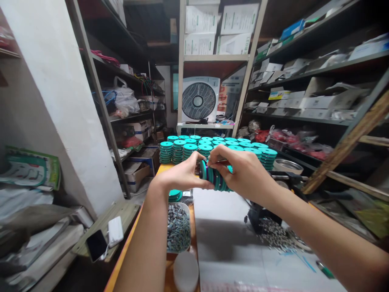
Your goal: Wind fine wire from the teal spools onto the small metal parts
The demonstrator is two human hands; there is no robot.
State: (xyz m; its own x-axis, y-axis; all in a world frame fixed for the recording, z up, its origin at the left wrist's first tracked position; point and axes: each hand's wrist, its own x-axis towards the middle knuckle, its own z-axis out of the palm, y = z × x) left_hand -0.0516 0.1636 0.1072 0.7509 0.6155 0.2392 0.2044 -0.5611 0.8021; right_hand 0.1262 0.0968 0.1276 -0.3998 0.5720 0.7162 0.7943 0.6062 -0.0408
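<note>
Over the far part of the table, a stack of teal spools (215, 178) lies sideways between my two hands. My left hand (188, 174) is closed round its left end, thumb and fingers on either side of it. The bent fingers of my right hand (234, 166) cover the top and right of the stack, with the fingertips pinched at its upper edge; whether they also hold something small is hidden. Dark and purplish bands show between the teal rims. Just behind my hands stand many upright stacks of the same teal spools (190, 147).
Below my left wrist are a few teal spools (174, 195), a tray of small metal parts (178, 229) and a round whitish lid (186, 271). Small metal pieces (278, 235) lie right, beside a black device (257, 217). A fan (199, 100) stands behind; loaded shelves (306, 109) flank the table.
</note>
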